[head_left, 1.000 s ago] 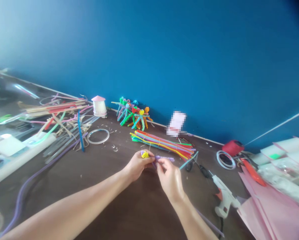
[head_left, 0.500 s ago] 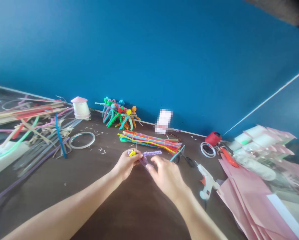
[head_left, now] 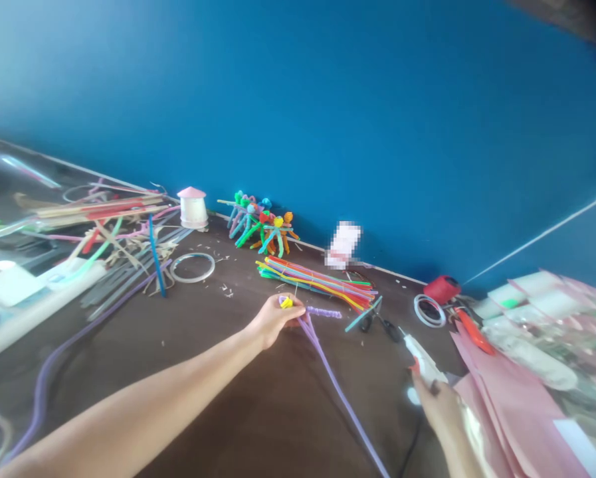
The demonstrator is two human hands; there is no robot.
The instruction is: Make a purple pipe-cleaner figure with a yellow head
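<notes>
My left hand (head_left: 275,321) is shut on the end of a lilac pipe cleaner (head_left: 335,385), with a small yellow coiled piece (head_left: 286,303) at my fingertips. The long stem runs from that hand down toward the near table edge. A shorter purple pipe-cleaner end (head_left: 323,312) sticks out to the right. My right hand (head_left: 440,406) is far to the right, with its fingers around the grip of a white hot glue gun (head_left: 421,355). The grip is partly hidden by those fingers.
A bundle of coloured pipe cleaners (head_left: 315,284) lies behind my hands, next to black scissors (head_left: 380,325). Pipe-cleaner figures (head_left: 262,229) stand against the blue wall. Pink paper sheets (head_left: 507,405) lie at right, and loose strips and a white power strip (head_left: 38,285) at left.
My right hand has let go of the pipe cleaner and moved right to the glue gun. The long lilac stem now stretches toward me, and the view has shifted slightly.
</notes>
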